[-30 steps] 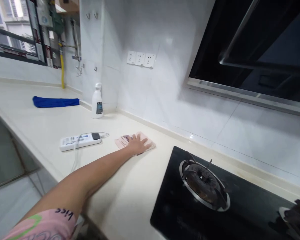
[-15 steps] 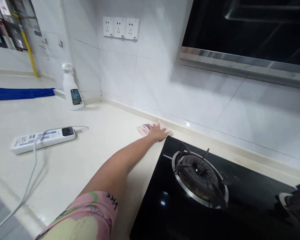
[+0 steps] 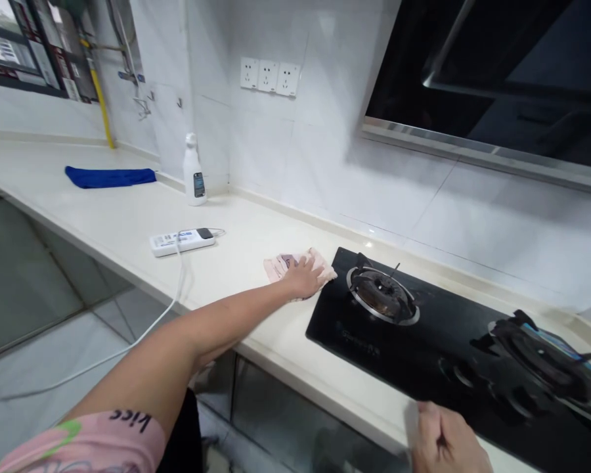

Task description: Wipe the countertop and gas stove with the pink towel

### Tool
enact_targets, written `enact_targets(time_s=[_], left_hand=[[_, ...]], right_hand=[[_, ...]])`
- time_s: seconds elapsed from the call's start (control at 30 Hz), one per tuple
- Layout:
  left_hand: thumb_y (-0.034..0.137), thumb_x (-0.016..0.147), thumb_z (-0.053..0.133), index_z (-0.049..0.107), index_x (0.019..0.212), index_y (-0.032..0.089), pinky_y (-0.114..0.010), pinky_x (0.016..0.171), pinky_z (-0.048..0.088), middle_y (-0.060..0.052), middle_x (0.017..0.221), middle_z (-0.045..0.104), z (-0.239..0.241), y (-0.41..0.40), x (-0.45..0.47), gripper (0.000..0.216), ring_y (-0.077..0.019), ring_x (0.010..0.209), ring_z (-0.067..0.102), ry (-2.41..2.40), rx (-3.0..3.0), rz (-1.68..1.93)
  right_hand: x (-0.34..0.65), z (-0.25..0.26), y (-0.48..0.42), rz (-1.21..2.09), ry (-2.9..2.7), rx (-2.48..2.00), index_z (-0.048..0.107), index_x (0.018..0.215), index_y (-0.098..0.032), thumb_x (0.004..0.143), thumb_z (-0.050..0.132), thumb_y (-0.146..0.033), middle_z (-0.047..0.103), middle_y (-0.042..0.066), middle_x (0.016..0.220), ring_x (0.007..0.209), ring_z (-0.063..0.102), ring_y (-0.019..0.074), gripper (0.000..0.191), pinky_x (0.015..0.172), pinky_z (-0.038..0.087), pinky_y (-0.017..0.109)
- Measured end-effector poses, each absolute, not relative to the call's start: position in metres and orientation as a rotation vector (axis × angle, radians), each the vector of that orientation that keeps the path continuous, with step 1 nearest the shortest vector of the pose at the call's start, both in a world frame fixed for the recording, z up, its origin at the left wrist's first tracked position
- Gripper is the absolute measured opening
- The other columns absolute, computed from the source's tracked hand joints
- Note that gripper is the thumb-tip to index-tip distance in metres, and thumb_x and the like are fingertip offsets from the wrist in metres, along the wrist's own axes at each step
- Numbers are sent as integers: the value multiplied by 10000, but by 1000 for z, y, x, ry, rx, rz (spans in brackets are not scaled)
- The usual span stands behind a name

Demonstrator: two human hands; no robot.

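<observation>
My left hand (image 3: 304, 277) lies with its fingers spread on top of a pink cloth (image 3: 276, 267), pressing it against the countertop. The cloth is crumpled and has a dark printed patch; its right edge reaches the near-left corner area of the black gas stove (image 3: 345, 335). At the bottom right, my right hand (image 3: 448, 439) is curled into a fist by the counter's front edge, in front of the stove. Whatever that fist may hold is hidden.
A white power strip (image 3: 182, 242) with a trailing cable lies left of the cloth. Behind it stand a white spray bottle (image 3: 194, 174) and a folded blue cloth (image 3: 111, 177). The range hood (image 3: 473, 85) overhangs the stove, and wall sockets (image 3: 268, 77) sit above the counter.
The view has pulled back, showing more of the counter front and stove. My left hand and the pink cloth have come slightly away from the wall. My right hand has entered at the bottom right.
</observation>
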State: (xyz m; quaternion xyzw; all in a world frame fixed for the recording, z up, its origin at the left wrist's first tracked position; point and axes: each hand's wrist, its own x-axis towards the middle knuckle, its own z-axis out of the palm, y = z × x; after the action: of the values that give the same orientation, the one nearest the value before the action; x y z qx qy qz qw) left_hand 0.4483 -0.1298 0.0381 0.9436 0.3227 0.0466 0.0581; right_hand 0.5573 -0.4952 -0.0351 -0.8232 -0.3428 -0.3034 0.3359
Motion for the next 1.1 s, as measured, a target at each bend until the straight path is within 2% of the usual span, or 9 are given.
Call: enact_targets(time_s=[0.13,0.4,0.6,0.73,0.9,1.1], left_hand=[[560,1083,244,333,1669,286,-722,1221,177,-149,1777,173,40,-173,407,653,-445,1615,158,936,2887,124],[545,1090,249,372,1652,273,-734,1196,211,-160,1760,230,41,-238,341,636,-455,1591,214,832,2930,155],[556,1098,253,421,1622,301,-672,1193,287,-147,1734,312,35,-258,291,606,-399,1558,312,624,3014,241],[542,1095,324,482,1580,379,-624,1206,282,-82,1735,334,27,-239,256,535,-371,1558,324,666,3038,324],[648,1035,392,508,1559,437,-578,1247,234,-8,1741,326,38,-177,216,577,-362,1581,301,1235,2788,317],[667,987,373,543,1533,433,-702,1193,228,-38,1722,369,58,-117,190,617,-472,1546,301,1626,2571,266]], right_hand=[[555,-33,-491,-863,-804,-2182,656,751,-240,1016,391,-476,686,82,766,701,621,209,443,624,391,330],[557,-39,-492,-819,-815,-2256,669,838,-240,1008,395,-461,708,96,863,763,619,240,391,623,356,334],[560,-39,-493,-736,-801,-2327,697,912,-243,987,396,-472,714,104,902,781,618,269,386,623,351,351],[562,-39,-495,-716,-858,-2307,691,869,-243,969,405,-463,712,104,895,810,624,281,375,652,374,366],[561,-37,-495,-771,-911,-2268,687,831,-240,970,407,-446,710,102,884,790,615,261,375,643,354,353],[557,-36,-491,-857,-928,-2194,669,802,-215,989,386,-410,693,90,839,773,576,223,391,670,339,336]])
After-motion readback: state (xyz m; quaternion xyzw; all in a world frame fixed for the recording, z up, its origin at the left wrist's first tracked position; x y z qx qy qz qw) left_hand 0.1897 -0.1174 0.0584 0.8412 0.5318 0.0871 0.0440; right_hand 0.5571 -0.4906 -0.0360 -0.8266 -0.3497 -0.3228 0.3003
